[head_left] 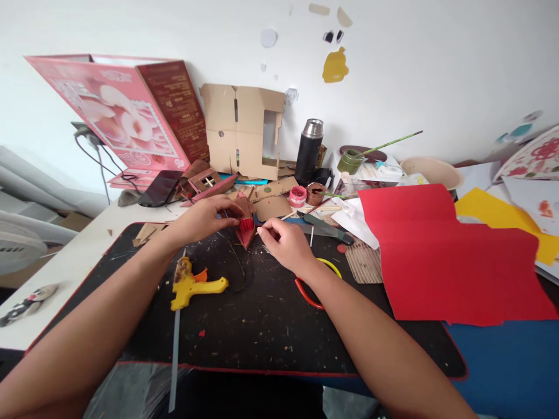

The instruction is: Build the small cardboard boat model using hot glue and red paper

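The left hand (pixel 204 220), loosely curled, meets a small red model (pixel 246 231) on the black mat's far side, grip unclear. Just right, the right hand (pixel 283 241) pinches, on what I cannot tell

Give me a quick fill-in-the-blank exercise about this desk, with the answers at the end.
1. Between the left hand and the right hand, the small model has a patch of bright ____.
2. The glue gun has a mainly ____ body.
3. The black flask has a shiny ____ top.
4. The large red sheet is on the ____ side of the picture.

Missing words: red; yellow; silver; right.
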{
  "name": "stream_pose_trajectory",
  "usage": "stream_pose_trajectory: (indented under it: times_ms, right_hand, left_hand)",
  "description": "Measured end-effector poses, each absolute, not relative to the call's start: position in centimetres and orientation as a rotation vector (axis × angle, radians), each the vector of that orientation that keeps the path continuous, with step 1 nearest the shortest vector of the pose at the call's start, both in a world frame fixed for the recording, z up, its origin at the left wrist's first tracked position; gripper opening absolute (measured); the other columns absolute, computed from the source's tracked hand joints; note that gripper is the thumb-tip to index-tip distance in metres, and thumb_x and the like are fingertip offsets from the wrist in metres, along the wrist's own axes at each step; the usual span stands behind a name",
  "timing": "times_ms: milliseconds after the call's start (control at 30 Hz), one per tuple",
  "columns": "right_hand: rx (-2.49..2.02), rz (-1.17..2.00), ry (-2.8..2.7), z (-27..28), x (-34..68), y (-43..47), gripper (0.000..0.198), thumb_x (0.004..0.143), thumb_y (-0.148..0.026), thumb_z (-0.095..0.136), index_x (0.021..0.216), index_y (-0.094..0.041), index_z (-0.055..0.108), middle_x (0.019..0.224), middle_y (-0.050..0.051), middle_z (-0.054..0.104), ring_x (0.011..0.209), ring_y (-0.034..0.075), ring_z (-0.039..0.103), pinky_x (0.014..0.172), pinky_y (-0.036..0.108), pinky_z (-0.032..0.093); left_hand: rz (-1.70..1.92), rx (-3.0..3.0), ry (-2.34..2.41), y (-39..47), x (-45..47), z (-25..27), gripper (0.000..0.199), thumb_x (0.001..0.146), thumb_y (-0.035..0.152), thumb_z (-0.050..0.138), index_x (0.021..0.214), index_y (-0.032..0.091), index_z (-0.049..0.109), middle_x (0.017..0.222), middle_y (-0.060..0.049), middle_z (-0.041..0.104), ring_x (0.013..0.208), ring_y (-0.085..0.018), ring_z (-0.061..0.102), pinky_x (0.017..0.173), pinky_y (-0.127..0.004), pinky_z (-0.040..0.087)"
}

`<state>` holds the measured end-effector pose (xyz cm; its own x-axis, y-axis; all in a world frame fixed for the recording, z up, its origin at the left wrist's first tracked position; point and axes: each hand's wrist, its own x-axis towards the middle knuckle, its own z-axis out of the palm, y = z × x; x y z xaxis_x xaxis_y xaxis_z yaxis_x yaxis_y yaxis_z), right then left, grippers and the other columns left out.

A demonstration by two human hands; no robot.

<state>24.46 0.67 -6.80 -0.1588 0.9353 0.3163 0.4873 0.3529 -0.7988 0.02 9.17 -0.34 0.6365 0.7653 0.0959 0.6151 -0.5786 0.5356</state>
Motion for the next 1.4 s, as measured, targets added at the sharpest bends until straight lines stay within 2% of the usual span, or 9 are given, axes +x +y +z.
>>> stream_pose_trajectory:
  times_ms: [200, 500, 933, 1400]
  right_hand:
    - [-1.258, 0.651, -1.820, -6.7, 24.4, 0.7, 0.027, 0.107, -0.042, 0.059, 0.089, -0.025, 0.069, 0.072, -0.001, 0.069, 0.065, 0.018, 0.058, 0.066, 0.031, 0.035]
    - [-1.257, 0.631, -1.859, -6.8, 24.3, 0.6, 0.027, 0.107, -0.040, 0.060, 0.086, -0.025, 0.067, 0.068, -0.002, 0.064, 0.061, 0.017, 0.053, 0.065, 0.030, 0.033]
    - [-1.331, 0.634, -1.933, -6.3, 24.2, 0.3, 0.021, 0.107, -0.035, 0.063, 0.093, -0.022, 0.071, 0.073, -0.001, 0.067, 0.065, 0.016, 0.056, 0.067, 0.028, 0.034]
    - [-1.341, 0.632, -1.976, -6.3, 24.0, 0.1, 0.018, 0.107, -0.033, 0.066, 0.095, -0.022, 0.073, 0.073, -0.001, 0.069, 0.066, 0.015, 0.057, 0.066, 0.028, 0.033]
  left_hand:
    - [0.458, 2.422, 1.076, 9.4, 0.1, -0.6, 0.031, 0.096, 0.051, 0.067, 0.104, 0.025, 0.081, 0.114, -0.006, 0.081, 0.112, -0.027, 0.073, 0.106, -0.041, 0.057]
    - [0.445, 2.417, 1.110, 9.2, 0.4, -0.5, 0.028, 0.095, 0.048, 0.066, 0.102, 0.024, 0.079, 0.109, -0.005, 0.082, 0.105, -0.027, 0.074, 0.096, -0.039, 0.059]
    - [0.562, 2.483, 1.109, 8.9, 0.3, -1.9, 0.028, 0.097, 0.047, 0.064, 0.101, 0.022, 0.076, 0.104, -0.008, 0.079, 0.100, -0.028, 0.072, 0.096, -0.044, 0.058]
    - [0.550, 2.407, 1.161, 8.8, 0.3, -2.0, 0.027, 0.096, 0.048, 0.067, 0.101, 0.023, 0.078, 0.102, -0.007, 0.080, 0.099, -0.027, 0.073, 0.095, -0.043, 0.061]
